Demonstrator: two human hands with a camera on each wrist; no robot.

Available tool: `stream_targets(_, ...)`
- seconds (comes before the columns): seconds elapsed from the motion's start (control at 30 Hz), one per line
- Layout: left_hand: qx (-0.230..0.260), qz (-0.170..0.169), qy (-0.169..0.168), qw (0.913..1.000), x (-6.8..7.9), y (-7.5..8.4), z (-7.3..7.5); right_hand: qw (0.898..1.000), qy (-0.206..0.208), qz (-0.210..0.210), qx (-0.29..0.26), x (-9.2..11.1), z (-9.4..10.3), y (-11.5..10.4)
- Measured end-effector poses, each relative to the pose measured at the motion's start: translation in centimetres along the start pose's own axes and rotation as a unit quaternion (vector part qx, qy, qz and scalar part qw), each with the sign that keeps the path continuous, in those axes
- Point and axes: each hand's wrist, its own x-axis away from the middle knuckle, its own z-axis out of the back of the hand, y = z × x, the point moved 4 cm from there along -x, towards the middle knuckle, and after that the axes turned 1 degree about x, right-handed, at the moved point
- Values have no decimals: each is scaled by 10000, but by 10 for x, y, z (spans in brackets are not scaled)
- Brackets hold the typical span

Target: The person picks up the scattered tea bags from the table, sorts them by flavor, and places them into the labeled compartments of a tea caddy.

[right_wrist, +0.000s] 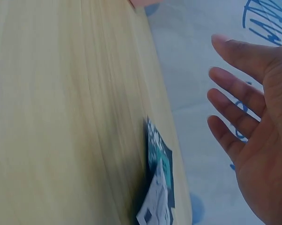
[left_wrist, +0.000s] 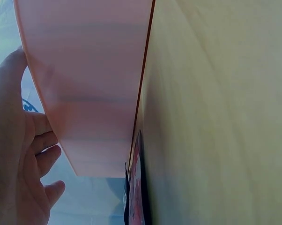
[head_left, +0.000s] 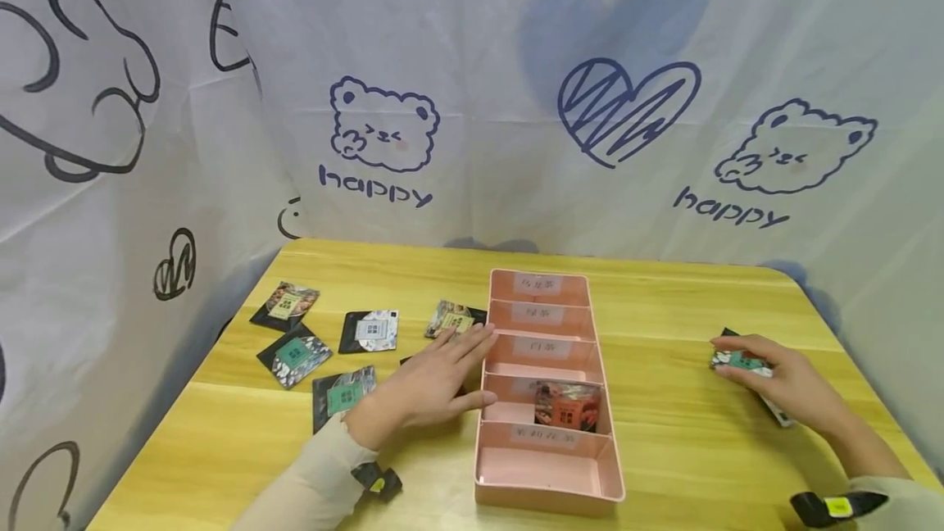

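On yellow table [head_left: 678,334], doodled white cloth [head_left: 479,64] behind, hands [head_left: 435,383] [head_left: 785,379] spread, pink tray [head_left: 546,501] between.

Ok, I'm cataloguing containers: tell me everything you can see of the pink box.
The pink box looks plastic: long, upright, open-topped, split into five compartments with pale labels. It rests on the table, lengthwise front to back. The left hand touches its left rim. A red-labelled sachet sits in the second-nearest compartment.

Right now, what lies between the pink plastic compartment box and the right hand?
Bare yellow wood-grain tabletop separates the box and right hand in the head view.
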Motion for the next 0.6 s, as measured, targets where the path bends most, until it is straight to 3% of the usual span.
stream_targets(0.2,-13,27,-15,10000,2,-1,0,9995,-207,149,175,0,7,9)
stream_targets(0.6,-15,12,15,10000,0,0,2,9977,-601,27,311,2,13,32)
